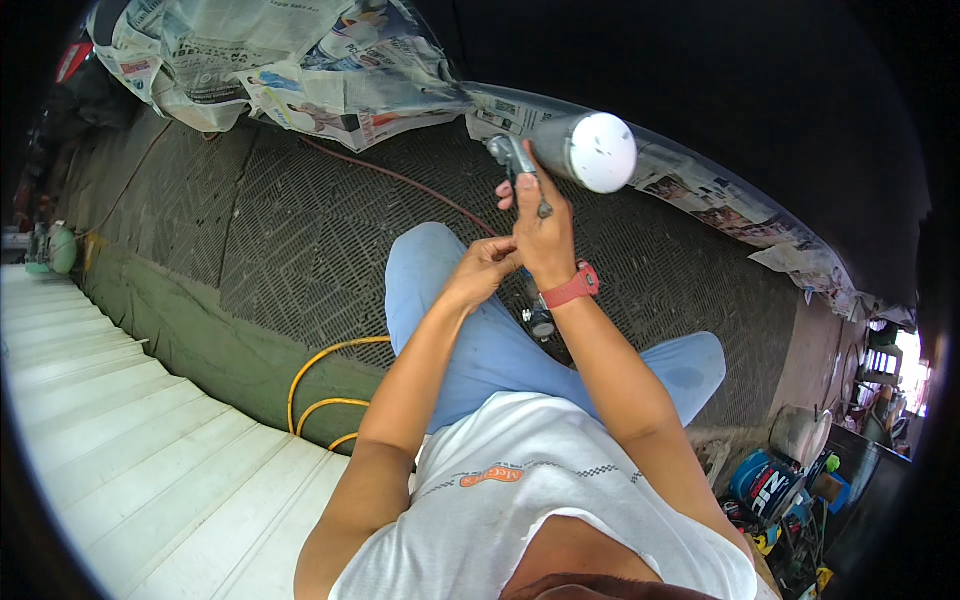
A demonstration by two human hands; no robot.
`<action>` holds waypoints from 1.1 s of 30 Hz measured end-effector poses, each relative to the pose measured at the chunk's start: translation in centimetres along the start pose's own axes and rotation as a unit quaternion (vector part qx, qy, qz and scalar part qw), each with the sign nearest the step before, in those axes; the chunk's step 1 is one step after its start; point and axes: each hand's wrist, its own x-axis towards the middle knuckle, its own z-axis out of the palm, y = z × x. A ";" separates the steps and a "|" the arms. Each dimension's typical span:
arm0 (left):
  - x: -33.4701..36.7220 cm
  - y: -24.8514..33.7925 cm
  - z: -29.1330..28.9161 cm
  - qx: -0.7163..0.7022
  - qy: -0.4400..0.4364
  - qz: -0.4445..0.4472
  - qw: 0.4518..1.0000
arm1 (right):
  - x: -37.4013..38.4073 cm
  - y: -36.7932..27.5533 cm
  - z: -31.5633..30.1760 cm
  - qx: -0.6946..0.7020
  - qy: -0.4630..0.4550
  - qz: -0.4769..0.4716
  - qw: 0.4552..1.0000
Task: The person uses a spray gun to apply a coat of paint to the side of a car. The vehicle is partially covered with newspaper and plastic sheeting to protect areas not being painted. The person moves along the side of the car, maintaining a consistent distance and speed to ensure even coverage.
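My right hand (545, 225) is wrapped round the grip of a metal spray gun (516, 160), held up in front of a dark panel. A cylindrical cup (555, 145) with a round white lid (602, 153) sits on the gun and tilts to the right. My left hand (484, 268) is closed against the heel of the right hand, thumb and fingers pinched together. What they pinch is hidden. Below my right wrist, with its red watch (570, 286), a small dark fitting with a metal knob (540, 322) shows partly.
Newspaper (330, 80) masks the far left and the lower edge of the big black panel (680, 60). A reddish hose (400, 178) crosses the dark ribbed floor mat (300, 220). Yellow hose (310, 375) loops at left, beside white slatted sheeting (130, 430). A blue tub (765, 485) stands right.
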 end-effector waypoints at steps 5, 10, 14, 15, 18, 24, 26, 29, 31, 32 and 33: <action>1.2 -1.0 1.3 0.042 -0.059 -0.005 0.997 | -1.8 -0.1 -2.0 -0.008 0.085 0.005 0.996; 1.1 -0.4 1.2 0.046 -0.052 -0.018 0.997 | -1.9 0.1 -1.9 -0.028 0.079 -0.015 0.996; 0.6 -0.5 -0.6 0.034 -0.025 0.025 0.999 | -0.6 -0.1 0.1 -0.044 0.045 -0.040 0.997; 0.5 0.0 -1.0 0.037 -0.022 0.022 0.999 | -0.2 0.1 0.6 -0.058 0.034 -0.052 0.996; 0.0 0.8 -2.2 0.039 -0.007 0.024 0.999 | 0.5 0.0 1.8 -0.112 0.027 -0.091 0.989; -0.6 1.2 -3.1 0.029 0.020 0.035 0.999 | 1.2 0.4 3.1 -0.101 0.013 -0.138 0.985; -0.5 1.7 -2.7 0.032 0.016 0.037 0.999 | 1.1 0.4 2.8 -0.103 0.018 -0.125 0.987; -0.4 1.1 -2.4 0.055 0.008 0.017 0.998 | 0.3 0.3 2.4 -0.116 0.036 -0.121 0.985; -0.6 1.5 -2.2 0.086 -0.002 0.003 0.996 | -0.7 0.8 1.8 -0.148 0.054 -0.125 0.980; -0.9 1.7 -2.2 0.106 -0.006 -0.001 0.994 | -0.9 1.1 1.8 -0.168 0.061 -0.146 0.973; -1.2 2.2 -2.1 0.128 -0.012 -0.007 0.992 | -1.1 1.2 1.9 -0.176 0.067 -0.153 0.970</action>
